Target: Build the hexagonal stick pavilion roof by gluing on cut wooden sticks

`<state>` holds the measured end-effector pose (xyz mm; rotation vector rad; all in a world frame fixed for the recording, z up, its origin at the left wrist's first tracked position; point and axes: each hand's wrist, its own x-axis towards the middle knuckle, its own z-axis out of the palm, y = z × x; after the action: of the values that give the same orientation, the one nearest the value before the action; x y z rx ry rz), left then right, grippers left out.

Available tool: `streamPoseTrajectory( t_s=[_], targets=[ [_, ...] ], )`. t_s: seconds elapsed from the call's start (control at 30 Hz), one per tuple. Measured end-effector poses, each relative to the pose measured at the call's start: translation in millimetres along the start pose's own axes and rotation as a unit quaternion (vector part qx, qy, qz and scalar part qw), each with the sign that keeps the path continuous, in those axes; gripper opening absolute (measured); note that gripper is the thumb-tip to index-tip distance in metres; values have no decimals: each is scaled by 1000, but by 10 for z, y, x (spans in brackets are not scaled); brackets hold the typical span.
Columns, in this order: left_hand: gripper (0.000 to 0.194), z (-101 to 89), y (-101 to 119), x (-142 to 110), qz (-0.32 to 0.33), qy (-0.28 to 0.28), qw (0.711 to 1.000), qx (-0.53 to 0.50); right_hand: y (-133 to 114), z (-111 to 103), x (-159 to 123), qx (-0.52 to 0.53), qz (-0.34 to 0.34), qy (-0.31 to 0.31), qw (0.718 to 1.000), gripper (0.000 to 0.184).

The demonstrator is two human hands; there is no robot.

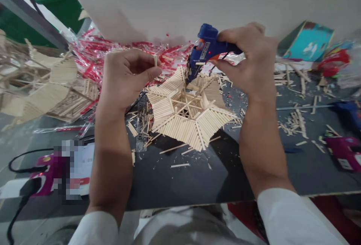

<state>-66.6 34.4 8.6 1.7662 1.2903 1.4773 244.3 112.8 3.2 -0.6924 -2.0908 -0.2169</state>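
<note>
My right hand (245,55) grips a blue hot glue gun (204,51), its nozzle pointing down at the far side of a star-shaped stick model (187,128). This model is built of thin pale wooden sticks laid side by side, around an open middle with crossing sticks. My left hand (132,70) pinches a short wooden stick (155,60) between thumb and fingers, above and left of the model. Whether the nozzle touches the model I cannot tell.
Red and clear plastic wrappers (96,53) heap behind the model. More stick work (42,87) stands at the left. Loose sticks (299,122) and scraps litter the dark table (180,188). A clear ruler (141,124) lies left; magenta power strips (46,173) with cords sit at both sides.
</note>
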Motion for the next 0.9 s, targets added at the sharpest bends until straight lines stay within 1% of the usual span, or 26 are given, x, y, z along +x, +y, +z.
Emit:
streamPoseTrajectory(
  t_s=[0.1, 0.2, 0.33, 0.43, 0.5, 0.6, 0.67, 0.77, 0.83, 0.9],
  targets=[
    [23, 9, -14, 8, 0, 8, 1000, -17, -41, 16, 6, 13, 16, -6, 1000, 37],
    [21, 35, -17, 12, -6, 4, 999, -31, -80, 12, 16, 28, 39, -4, 999, 33],
    [25, 105, 7, 4, -28, -18, 998, -58, -82, 15, 25, 52, 16, 34, 998, 33],
    [25, 145, 30, -3, -20, -31, 997, -63, -82, 34, 27, 63, -3, 51, 997, 28],
    [26, 154, 42, -6, -10, -42, 998, -55, -97, 50, 28, 68, -7, 55, 996, 23],
    [29, 153, 40, -8, 3, -54, 998, -37, -130, 64, 32, 76, -7, 67, 995, 20],
    [27, 154, 23, -11, 5, -58, 998, -30, -147, 64, 34, 72, 7, 65, 995, 19],
    [22, 162, 2, -21, 21, -59, 997, -36, -156, 53, 35, 60, 38, 36, 997, 17],
    [21, 170, 5, -28, 29, -59, 997, -41, -160, 44, 37, 64, 40, 30, 997, 17],
    [21, 173, 21, -36, 21, -65, 997, -35, -170, 35, 41, 72, 34, 33, 996, 17]
  ],
)
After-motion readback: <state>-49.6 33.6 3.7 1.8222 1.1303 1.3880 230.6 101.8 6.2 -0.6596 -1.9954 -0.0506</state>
